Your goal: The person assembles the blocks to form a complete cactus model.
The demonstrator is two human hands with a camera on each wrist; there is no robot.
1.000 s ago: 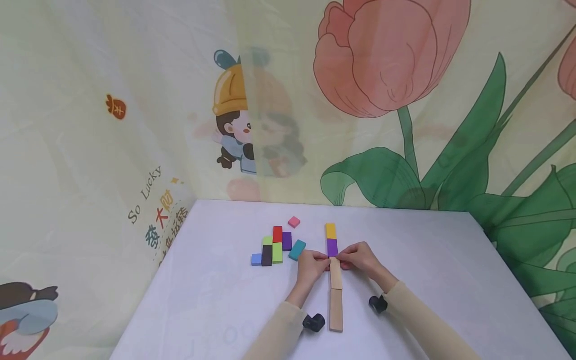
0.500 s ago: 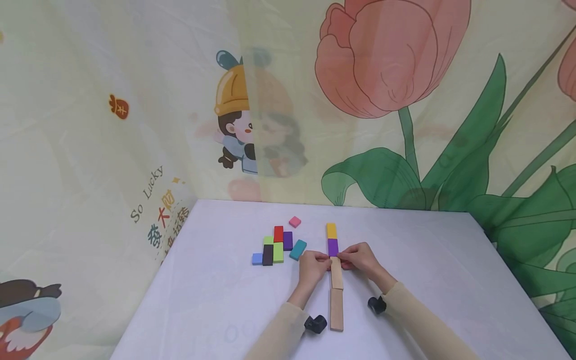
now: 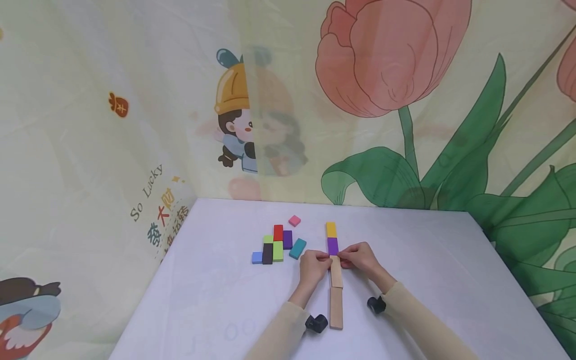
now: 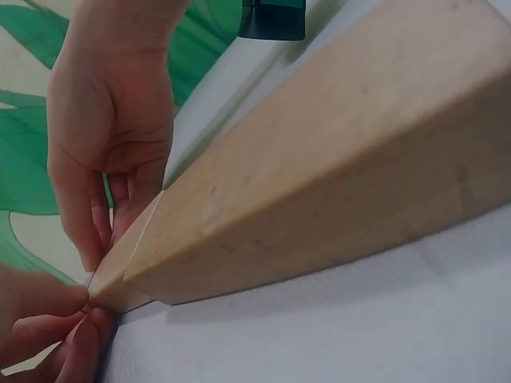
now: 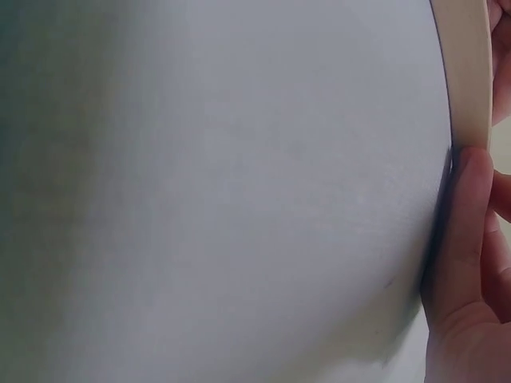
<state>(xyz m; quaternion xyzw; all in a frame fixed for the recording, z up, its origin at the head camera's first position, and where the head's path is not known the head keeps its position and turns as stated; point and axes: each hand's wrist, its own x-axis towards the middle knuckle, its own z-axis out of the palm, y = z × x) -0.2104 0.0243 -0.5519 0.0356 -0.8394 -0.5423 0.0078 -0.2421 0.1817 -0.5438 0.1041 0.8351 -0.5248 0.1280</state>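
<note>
You, both arms out over a white tabletop (image 3: 427, 260), grip the upper wooden block (image 3: 336, 273) at its far end: L hand (image 3: 313, 266) on one side, R hand (image 3: 362, 258) on the other, fingers curled, tips against the wood. Whether any tip also bears on the purple block (image 3: 332, 246), just past your fingertips, you can't tell from here; ditto which R fingers carry the grip. Beyond the purple, farther from your fingers, lies a yellow block (image 3: 331, 229); on their near side, the lower wooden block (image 3: 336, 308) meets the upper one end to end, w/ a visible seam. The four form a row, approx. straight.

Step in hand, by the look of it: squaring up the joint btwn wood & purple. Next move prob. calls for light, even pressure from both sides, then a clean release w/o nudging the row.

If more pieces are to join, nearest stock is L of your L fingers: a teal block (image 3: 297, 248), lying askew & apart; past it, a cluster incl. a lime-green block (image 3: 277, 251), a black block (image 3: 267, 253) & a red block (image 3: 278, 233). A pink block (image 3: 294, 220) lies alone, farther from your fingertips.
</note>
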